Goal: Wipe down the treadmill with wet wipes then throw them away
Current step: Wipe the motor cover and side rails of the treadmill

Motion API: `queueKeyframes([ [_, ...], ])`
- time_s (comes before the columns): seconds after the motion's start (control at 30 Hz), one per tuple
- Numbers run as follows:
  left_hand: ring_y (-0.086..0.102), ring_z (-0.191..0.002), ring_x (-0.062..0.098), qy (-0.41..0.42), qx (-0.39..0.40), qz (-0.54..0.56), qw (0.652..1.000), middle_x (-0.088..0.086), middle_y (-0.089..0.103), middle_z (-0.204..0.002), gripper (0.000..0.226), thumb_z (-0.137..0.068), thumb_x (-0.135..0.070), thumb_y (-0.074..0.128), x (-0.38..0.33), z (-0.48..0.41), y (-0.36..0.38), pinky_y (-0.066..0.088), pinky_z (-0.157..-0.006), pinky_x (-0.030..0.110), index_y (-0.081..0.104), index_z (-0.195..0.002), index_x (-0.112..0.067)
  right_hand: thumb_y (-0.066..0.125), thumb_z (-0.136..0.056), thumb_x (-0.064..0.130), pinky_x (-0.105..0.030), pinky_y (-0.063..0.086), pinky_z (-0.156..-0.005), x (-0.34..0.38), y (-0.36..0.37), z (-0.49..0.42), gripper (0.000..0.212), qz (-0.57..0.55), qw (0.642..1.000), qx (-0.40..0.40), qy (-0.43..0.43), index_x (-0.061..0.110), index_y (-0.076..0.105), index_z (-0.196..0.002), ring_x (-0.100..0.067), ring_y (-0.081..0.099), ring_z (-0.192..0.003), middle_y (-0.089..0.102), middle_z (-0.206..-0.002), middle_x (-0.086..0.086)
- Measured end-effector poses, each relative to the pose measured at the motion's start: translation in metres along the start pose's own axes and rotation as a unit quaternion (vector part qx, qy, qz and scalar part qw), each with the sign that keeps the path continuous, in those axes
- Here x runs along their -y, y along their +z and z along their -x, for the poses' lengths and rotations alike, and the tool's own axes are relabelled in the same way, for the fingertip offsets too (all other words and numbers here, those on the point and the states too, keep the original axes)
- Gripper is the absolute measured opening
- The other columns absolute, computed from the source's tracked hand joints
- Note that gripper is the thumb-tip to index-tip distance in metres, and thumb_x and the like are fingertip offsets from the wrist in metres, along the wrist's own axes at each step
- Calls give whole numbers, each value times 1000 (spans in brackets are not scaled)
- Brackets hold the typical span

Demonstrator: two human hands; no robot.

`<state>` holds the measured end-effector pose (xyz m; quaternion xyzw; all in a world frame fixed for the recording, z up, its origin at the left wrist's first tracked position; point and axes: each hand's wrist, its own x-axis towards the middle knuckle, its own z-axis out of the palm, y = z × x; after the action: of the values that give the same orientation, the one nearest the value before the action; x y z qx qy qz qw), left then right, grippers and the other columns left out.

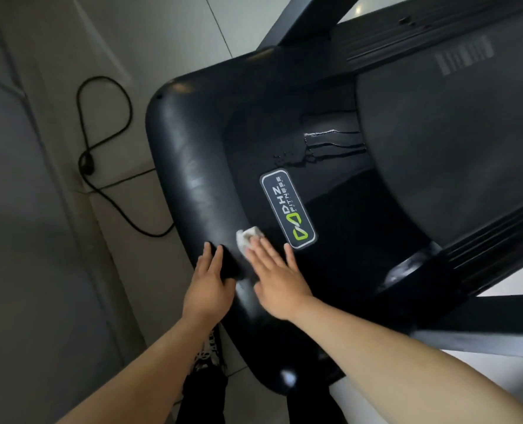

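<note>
One wipe [248,239], soft, wet and light, lies bunched on the treadmill [193,179] beside the badge [287,209], pressed under the flat, spread right hand [274,278]; left hand [209,280] rests flat alongside; hold by finger pressure from above, since it should slide easily.

The pale tiled floor [193,32] carries the black glossy plastic treadmill [190,166], whose rounded motor cover lies under both hands. A crumpled white wet wipe [248,237] lies on the cover beneath the fingertips of the flat right hand [277,276]. The left hand [209,280] rests on the cover's rim just beside it. Beyond the right hand are a grey and green oval logo badge [287,209] and wet streaks [330,145]. Left of the left hand, a black power cable [107,185] loops across the floor.
</note>
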<state>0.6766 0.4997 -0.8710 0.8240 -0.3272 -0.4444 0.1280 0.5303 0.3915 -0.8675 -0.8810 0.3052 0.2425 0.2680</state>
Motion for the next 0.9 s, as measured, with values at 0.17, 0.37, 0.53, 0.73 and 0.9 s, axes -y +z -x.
queueKeyframes([
  [0.17,43,-142,25,-6,11,31,999,-9,-13,-169,79,-100,-22,53,14,6,-4,45,-88,25,6,-163,-23,41,-97,24,-53,-9,-123,-16,-12,-5,85,-70,985,-21,156,23,-18,-158,-11,-26,-150,-27,-164,5],
  [0.37,8,-156,27,-15,20,46,999,4,-8,-170,77,-98,-15,55,22,14,-1,22,-121,32,11,-162,-16,48,-93,28,-52,-16,-120,36,14,12,94,-75,992,-10,99,22,-19,-157,-12,-32,-147,-36,-159,7],
  [0.53,39,-145,26,-47,57,71,995,4,-9,-170,77,-99,-17,52,32,19,-3,45,-93,27,10,-162,-27,48,-95,26,-53,-22,-118,58,32,20,92,33,998,49,10,20,-19,-157,-11,-38,-144,-40,-156,7],
  [0.73,58,-125,28,-59,78,89,991,-1,-13,-169,80,-100,-19,53,40,20,1,49,-91,29,3,-162,-31,51,-88,18,-52,-21,-117,22,16,15,98,25,992,-20,125,21,-18,-158,-11,-34,-147,-32,-162,6],
  [0.9,67,-89,20,-60,81,97,990,-11,-16,-168,84,-99,-15,53,45,23,4,50,-63,27,0,-161,-36,51,-82,9,-53,-15,-119,38,28,24,105,-24,983,-13,180,16,-22,-157,-17,-33,-148,-32,-163,0],
])
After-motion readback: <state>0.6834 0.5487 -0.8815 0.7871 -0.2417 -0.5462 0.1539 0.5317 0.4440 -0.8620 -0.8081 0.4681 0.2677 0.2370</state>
